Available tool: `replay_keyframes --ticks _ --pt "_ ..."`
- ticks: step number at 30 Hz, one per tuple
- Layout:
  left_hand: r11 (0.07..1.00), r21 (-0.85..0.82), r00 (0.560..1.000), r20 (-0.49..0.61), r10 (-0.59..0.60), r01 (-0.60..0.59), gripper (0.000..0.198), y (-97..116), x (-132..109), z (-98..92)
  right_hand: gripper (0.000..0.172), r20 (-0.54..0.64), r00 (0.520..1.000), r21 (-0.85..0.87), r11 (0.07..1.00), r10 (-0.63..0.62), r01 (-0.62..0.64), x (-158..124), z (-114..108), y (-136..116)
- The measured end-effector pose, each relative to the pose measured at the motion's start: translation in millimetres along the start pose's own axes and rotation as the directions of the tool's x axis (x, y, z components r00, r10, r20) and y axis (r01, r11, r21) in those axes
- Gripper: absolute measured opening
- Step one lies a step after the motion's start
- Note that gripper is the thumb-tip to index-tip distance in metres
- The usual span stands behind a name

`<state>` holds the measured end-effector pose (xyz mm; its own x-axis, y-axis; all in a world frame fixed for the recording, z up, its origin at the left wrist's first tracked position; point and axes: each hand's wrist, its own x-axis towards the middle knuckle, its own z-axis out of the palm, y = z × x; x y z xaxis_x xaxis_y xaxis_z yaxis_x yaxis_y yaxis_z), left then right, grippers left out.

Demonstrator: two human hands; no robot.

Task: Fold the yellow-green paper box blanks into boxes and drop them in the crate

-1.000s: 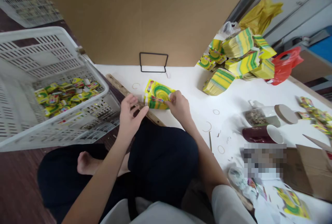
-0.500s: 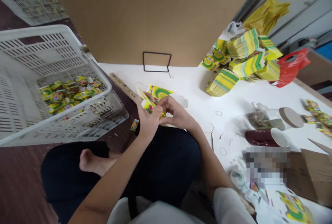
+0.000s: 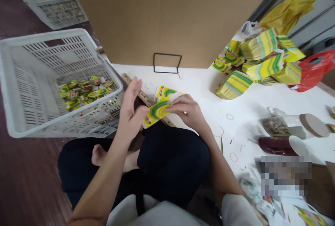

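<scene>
My right hand point(image 3: 187, 111) pinches the right end of a yellow-and-green printed card point(image 3: 156, 111) held above my lap. My left hand point(image 3: 131, 105) meets the card's left end, thumb under it and fingers stretched upward and apart. Just behind, a small stack of the same cards point(image 3: 165, 92) lies on the white table point(image 3: 199, 86). A wooden strip with holes point(image 3: 142, 97) runs along the table's left edge beneath my hands.
A white slatted basket point(image 3: 31, 93) with several small yellow packets point(image 3: 83, 91) stands at left on the dark floor. Bundles of cards point(image 3: 261, 62), a red bag point(image 3: 314, 69), a black wire stand point(image 3: 167, 62), a maroon cup point(image 3: 277, 145) and rubber bands lie on the table. Cardboard wall behind.
My hands lifted one card off the stack and turned it flat between them. My left fingers opened upward. The camera shifted left.
</scene>
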<state>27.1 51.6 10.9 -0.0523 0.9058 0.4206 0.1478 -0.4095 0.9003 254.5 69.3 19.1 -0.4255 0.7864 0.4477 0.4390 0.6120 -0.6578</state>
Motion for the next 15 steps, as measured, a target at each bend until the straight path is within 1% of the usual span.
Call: replay_keyframes --ticks 1,2,3,4,5,6,7,8,9,10,11,12,13,15 --pt "0.991 0.136 0.994 0.112 -0.013 -0.003 0.085 5 4 -2.6 0.019 0.055 0.997 -0.021 0.998 -0.056 0.057 1 -2 -2" --pt "0.962 0.274 0.971 0.226 -0.077 0.013 0.091 9 6 -2.0 0.019 0.089 0.992 -0.037 0.995 -0.092 0.095 1 -3 -4" --pt "0.919 0.393 0.934 0.313 -0.171 0.037 0.090 11 7 1.6 0.017 0.089 0.991 -0.059 0.993 -0.101 0.107 2 -4 -5" --pt "0.874 0.482 0.897 0.358 -0.261 0.062 0.085 12 6 7.7 0.014 0.047 0.995 -0.085 0.992 -0.087 0.091 1 -5 -5" --pt "0.840 0.536 0.871 0.371 -0.321 0.081 0.077 12 4 15.5 0.019 -0.028 0.998 -0.103 0.993 -0.055 0.052 1 -5 -4" --pt "0.823 0.560 0.863 0.366 -0.348 0.094 0.069 11 1 24.0 0.033 -0.128 0.992 -0.100 0.995 -0.010 -0.003 0 -4 -1" --pt "0.822 0.561 0.874 0.346 -0.343 0.100 0.064 9 -3 32.2 0.052 -0.228 0.972 -0.062 0.996 0.049 -0.065 -2 -2 2" --pt "0.834 0.544 0.894 0.322 -0.312 0.095 0.061 7 -7 39.5 0.071 -0.301 0.946 0.015 0.992 0.122 -0.124 -3 1 7" --pt "0.853 0.516 0.915 0.300 -0.270 0.082 0.060 4 -11 45.4 0.086 -0.329 0.922 0.120 0.977 0.205 -0.175 -4 5 11" --pt "0.873 0.483 0.933 0.278 -0.227 0.069 0.060 1 -15 49.7 0.097 -0.314 0.906 0.234 0.948 0.286 -0.218 -5 9 15" --pt "0.890 0.452 0.948 0.255 -0.192 0.058 0.060 -2 -17 52.7 0.103 -0.269 0.896 0.339 0.905 0.354 -0.256 -5 12 18" --pt "0.906 0.421 0.959 0.235 -0.160 0.048 0.062 -5 -18 54.6 0.106 -0.212 0.889 0.424 0.858 0.406 -0.290 -6 16 20" --pt "0.920 0.389 0.967 0.222 -0.128 0.032 0.067 -7 -19 55.9 0.105 -0.153 0.885 0.488 0.812 0.440 -0.320 -7 18 21" --pt "0.942 0.335 0.971 0.229 -0.070 -0.011 0.077 -9 -18 57.4 0.095 -0.020 0.885 0.573 0.730 0.465 -0.371 -8 20 18"
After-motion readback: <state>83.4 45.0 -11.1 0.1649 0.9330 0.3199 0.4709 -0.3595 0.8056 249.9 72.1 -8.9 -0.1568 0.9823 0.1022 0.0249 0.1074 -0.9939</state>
